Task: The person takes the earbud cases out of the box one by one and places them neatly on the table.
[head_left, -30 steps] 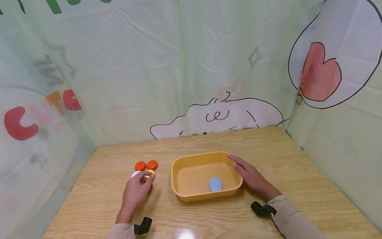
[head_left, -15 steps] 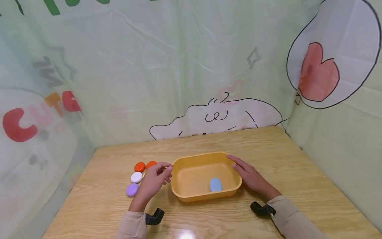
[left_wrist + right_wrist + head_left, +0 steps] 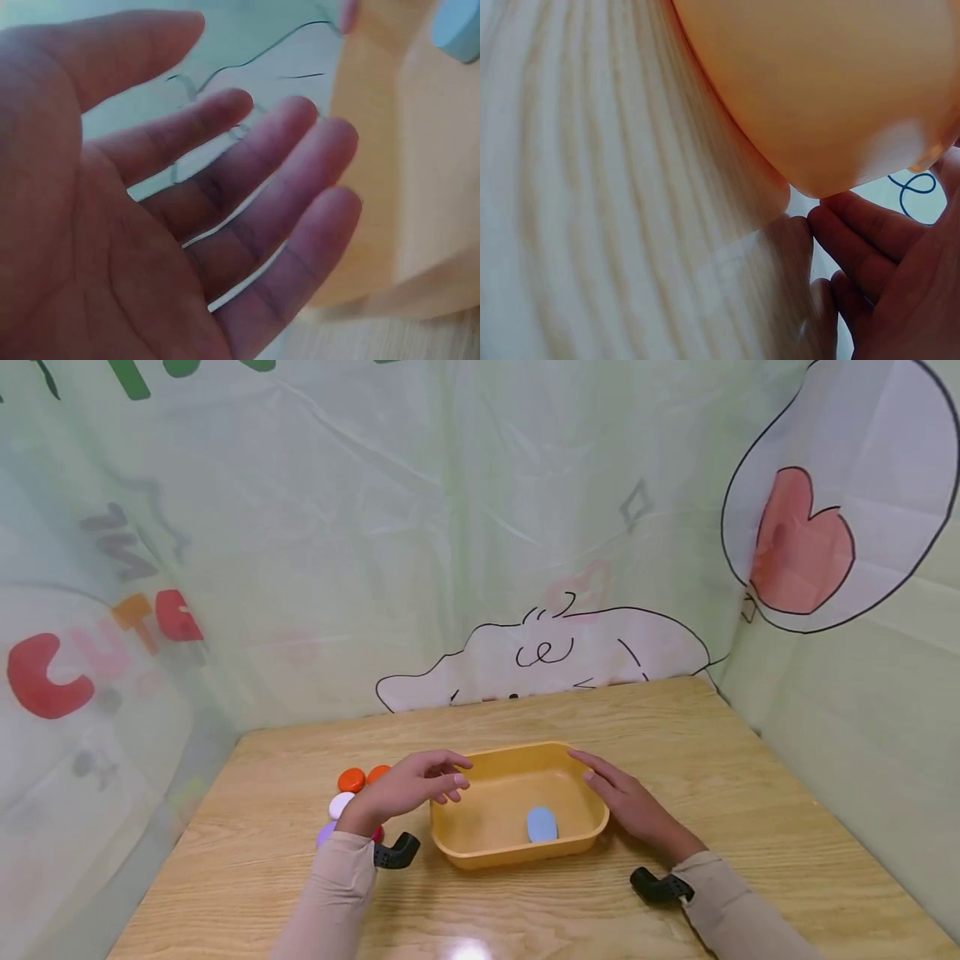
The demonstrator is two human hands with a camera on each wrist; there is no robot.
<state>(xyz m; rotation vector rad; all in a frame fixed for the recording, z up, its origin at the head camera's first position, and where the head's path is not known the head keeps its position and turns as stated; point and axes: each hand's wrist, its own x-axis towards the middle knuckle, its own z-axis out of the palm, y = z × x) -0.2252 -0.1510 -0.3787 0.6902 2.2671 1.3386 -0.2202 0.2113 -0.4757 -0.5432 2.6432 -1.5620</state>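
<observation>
My left hand (image 3: 420, 783) hangs over the left rim of a yellow-orange plastic tray (image 3: 480, 862). In the left wrist view its fingers (image 3: 322, 150) are spread and loosely bent, the palm bare. A light-blue oval piece (image 3: 542, 825) lies inside the tray, toward the front. At the tray's right side rests my right hand (image 3: 637, 810), fingers stretched along the rim. The right wrist view has its fingertips at the tray's outer wall (image 3: 840, 90). Left of the tray, partly behind my left hand, are small round pieces: orange-red (image 3: 351, 779), white (image 3: 342, 805), purple (image 3: 326, 833) and dark pink (image 3: 377, 833).
The wooden table (image 3: 540, 914) meets a pale printed curtain (image 3: 337, 568) at its back and sides. A second orange-red piece (image 3: 378, 772) sits beside the first. Each wrist wears a black camera mount, such as the right mount (image 3: 660, 887).
My left hand has moved right from the round pieces to over the tray's left rim, its fingers loosening. My right hand has stayed at the tray's right side.
</observation>
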